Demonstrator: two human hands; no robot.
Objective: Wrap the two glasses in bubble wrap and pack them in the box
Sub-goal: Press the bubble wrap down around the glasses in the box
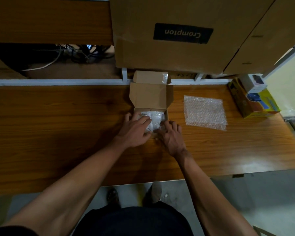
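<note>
Wooden table (pixel 58 133), head view, dim light.

Left hand (pixel 134 128): lies over the near-left part of the small cardboard box (pixel 151 97); fingers (pixel 146 119) spread and fairly straight, pressing down on the bubble-wrapped bundle (pixel 156 117). No curl round it that I can see.

Box: open, lid flap standing up at the far side, tray toward the person. Inside, the white bubble-wrapped bundle fills most of the tray. A clear glass rim shows faintly under the left hand near the box's front edge; how many glasses lie in there, cannot tell.

Right hand (pixel 171 135): at the near-right corner of the box, fingers (pixel 163 124) bent slightly, tips on the bundle's near edge. Whether they pinch the wrap or merely rest on it, cannot tell.

Right of the box, apart from it: a loose flat bubble wrap sheet (pixel 205 112) on the table. Farther right, at the table end: a yellow-and-blue carton (pixel 255 103).

Behind the box: a large Crompton carton (pixel 177 34) stands close against the lid flap.
</note>
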